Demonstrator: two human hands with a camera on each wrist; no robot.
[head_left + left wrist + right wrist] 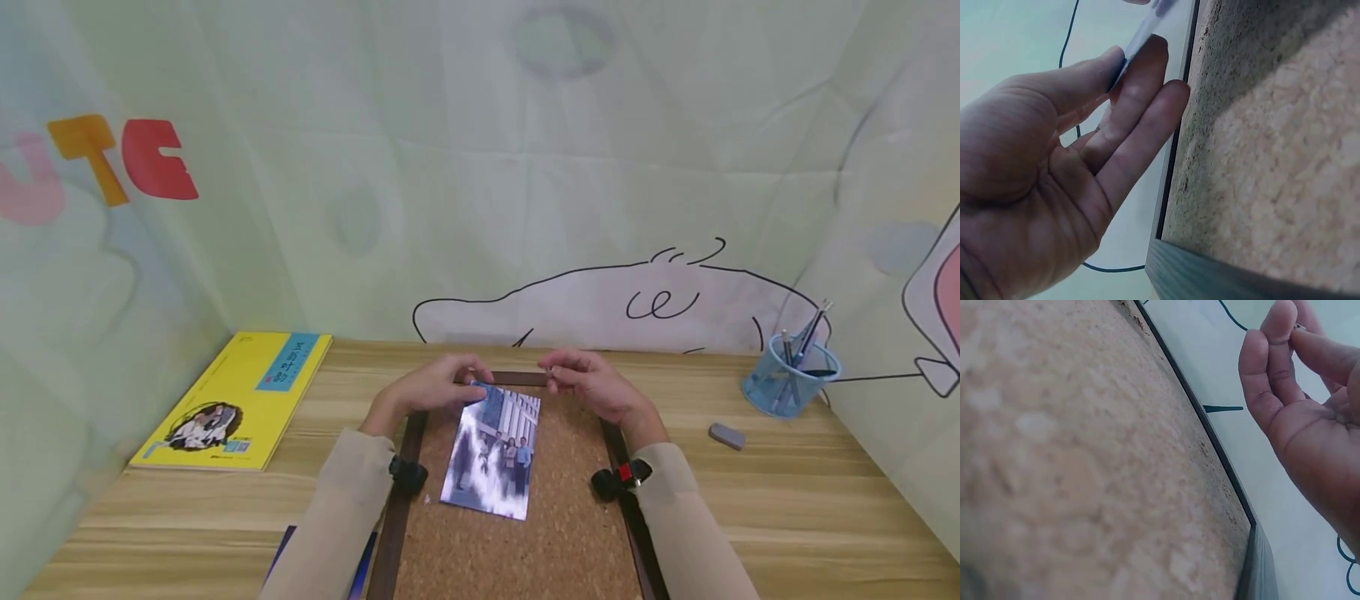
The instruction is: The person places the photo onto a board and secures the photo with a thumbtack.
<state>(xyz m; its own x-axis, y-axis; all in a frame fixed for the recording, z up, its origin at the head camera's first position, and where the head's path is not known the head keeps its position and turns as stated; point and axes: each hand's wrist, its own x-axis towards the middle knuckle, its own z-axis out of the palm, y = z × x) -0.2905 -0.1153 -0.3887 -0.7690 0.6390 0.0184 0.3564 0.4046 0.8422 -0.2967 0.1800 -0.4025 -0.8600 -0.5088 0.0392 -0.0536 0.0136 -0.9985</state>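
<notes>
A glossy photo print (491, 458) of several people in front of a building lies over the upper left of a cork board (573, 500) with a dark brown frame. My left hand (435, 387) pinches its top left corner between thumb and fingers. In the left wrist view, the photo's edge (1141, 36) is tilted up off the cork. Above the board's upper right, my right hand (596, 387) holds a tiny shiny metallic piece (1299, 327) between thumb and fingertips. The fingers mostly hide that piece, so I cannot tell its exact kind.
A yellow book (240, 400) lies at the left on the wooden table (810, 517). On the right stand a blue mesh pen cup (780, 387) with pens and a grey eraser (727, 436). A dark blue item (363, 571) is partly under my left forearm. Printed fabric hangs behind.
</notes>
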